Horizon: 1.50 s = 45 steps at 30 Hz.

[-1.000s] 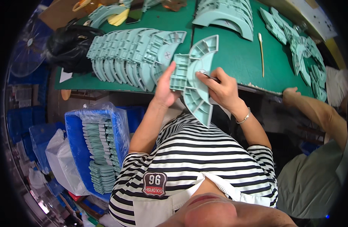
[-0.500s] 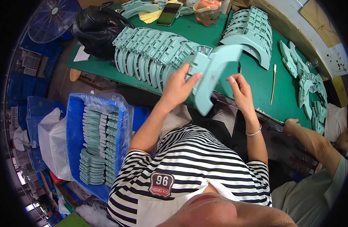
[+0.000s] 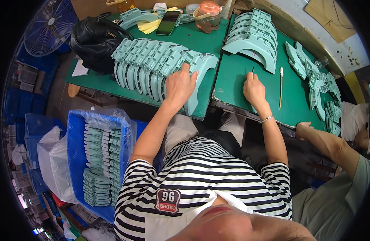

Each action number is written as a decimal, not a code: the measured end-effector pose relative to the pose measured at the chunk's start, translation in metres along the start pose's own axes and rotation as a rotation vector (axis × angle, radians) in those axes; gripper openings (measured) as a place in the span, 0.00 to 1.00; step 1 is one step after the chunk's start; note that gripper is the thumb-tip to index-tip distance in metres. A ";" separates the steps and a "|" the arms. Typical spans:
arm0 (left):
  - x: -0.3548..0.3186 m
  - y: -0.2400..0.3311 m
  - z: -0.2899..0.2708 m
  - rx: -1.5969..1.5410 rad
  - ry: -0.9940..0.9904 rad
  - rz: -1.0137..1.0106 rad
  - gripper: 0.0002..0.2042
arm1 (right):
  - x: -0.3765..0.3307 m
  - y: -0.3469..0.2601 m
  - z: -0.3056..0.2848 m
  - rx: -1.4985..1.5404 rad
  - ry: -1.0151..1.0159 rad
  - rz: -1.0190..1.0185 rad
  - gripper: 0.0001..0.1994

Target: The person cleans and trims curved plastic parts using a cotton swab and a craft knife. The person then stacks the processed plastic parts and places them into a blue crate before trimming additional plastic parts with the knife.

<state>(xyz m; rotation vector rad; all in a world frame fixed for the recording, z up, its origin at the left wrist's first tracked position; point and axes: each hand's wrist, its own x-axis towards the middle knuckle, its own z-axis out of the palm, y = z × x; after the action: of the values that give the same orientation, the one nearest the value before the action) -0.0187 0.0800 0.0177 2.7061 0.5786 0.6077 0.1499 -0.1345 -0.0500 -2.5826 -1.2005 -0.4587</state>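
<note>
While the left hand (image 3: 179,88) touches an arched, mint-green plastic piece (image 3: 200,86) at the right end of a row of similar pieces (image 3: 138,70) on the green-topped desk (image 3: 233,82), the step looks like lining it up; a steady release seems called for next. That grip's thumb and forefinger stand slightly apart; whether they clasp it, I cannot tell. The right hand (image 3: 255,89) pinches a slim, dark, pen-like tool (image 3: 253,69).

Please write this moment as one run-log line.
left hand: touches curved teal part at row's right end | right hand: holds thin dark tool | nearby: white-tipped stick
</note>
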 end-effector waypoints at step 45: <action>-0.014 0.003 0.003 -0.156 0.207 0.180 0.27 | 0.032 -0.149 0.027 2.100 -0.460 0.770 0.23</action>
<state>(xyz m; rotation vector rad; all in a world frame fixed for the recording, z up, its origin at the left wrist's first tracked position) -0.0281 0.0706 0.0116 2.5820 0.3207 0.9467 0.0591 -0.0097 -0.0477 -0.9068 -0.1186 1.0452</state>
